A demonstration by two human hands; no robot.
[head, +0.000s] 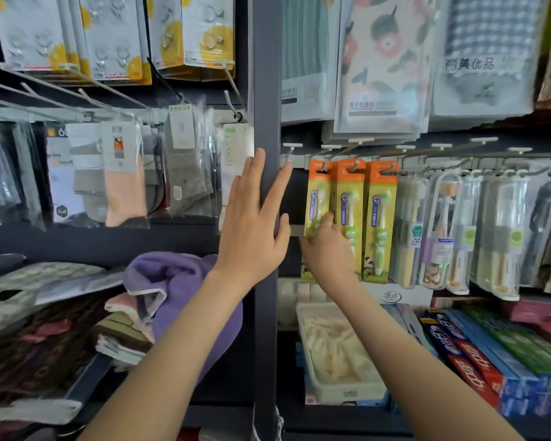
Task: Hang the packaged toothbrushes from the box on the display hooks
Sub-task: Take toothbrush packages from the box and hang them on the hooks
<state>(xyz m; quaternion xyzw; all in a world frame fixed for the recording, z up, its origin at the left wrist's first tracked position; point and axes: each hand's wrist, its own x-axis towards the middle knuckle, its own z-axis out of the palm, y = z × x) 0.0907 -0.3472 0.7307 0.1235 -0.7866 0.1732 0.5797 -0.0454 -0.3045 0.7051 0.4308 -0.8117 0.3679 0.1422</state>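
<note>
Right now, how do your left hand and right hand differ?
The left hand lies flat with straight fingers on the dark shelf post; the right hand curls its fingers on the leftmost orange toothbrush pack. The left hand reaches higher than the right hand. Both are bare and raised.

The right hand covers the lower part of the leftmost toothbrush pack; whether it grips the pack cannot be told. The hanging socks at left are blurred.
</note>
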